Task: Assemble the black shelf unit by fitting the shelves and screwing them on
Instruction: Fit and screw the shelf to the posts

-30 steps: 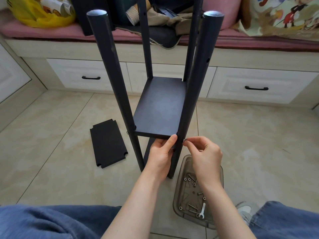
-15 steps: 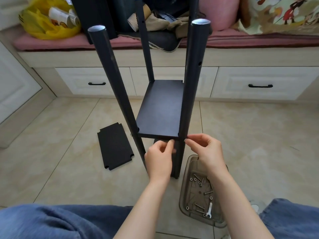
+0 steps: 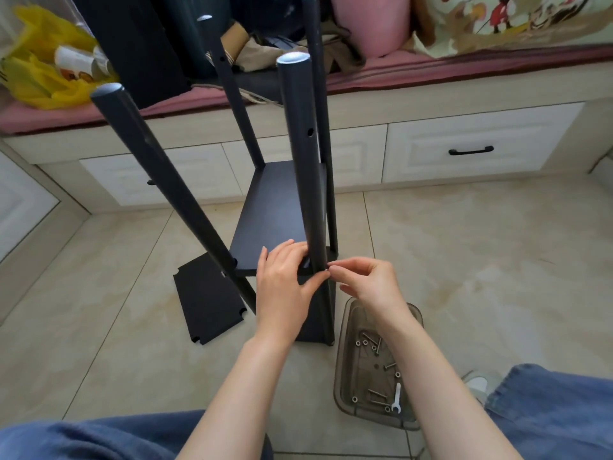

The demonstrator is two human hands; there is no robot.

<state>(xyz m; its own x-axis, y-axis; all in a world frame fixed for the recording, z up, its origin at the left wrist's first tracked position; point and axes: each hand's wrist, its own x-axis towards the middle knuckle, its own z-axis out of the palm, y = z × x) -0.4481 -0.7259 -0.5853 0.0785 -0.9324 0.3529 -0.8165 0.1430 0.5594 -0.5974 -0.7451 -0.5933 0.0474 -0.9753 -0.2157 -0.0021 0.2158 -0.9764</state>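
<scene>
The black shelf unit stands on the floor with tall round posts and one black shelf (image 3: 278,210) fitted between them. My left hand (image 3: 282,287) holds the shelf's near right corner, fingers on top and thumb against the near right post (image 3: 303,167). My right hand (image 3: 368,283) pinches a small screw at the post's right side, level with the shelf. A loose black shelf panel (image 3: 207,300) lies flat on the tiles to the left of the unit.
A clear plastic tray (image 3: 345,370) with several screws, nuts and a small white wrench (image 3: 396,398) sits on the floor at my right. A bench with white drawers (image 3: 464,144), cushions and a yellow bag (image 3: 43,71) runs behind. My jeans-clad knees fill the bottom edge.
My view has shifted, so the unit looks turned and tilted. My left hand moved from under the shelf's front edge up onto its corner. My right hand stays at the post.
</scene>
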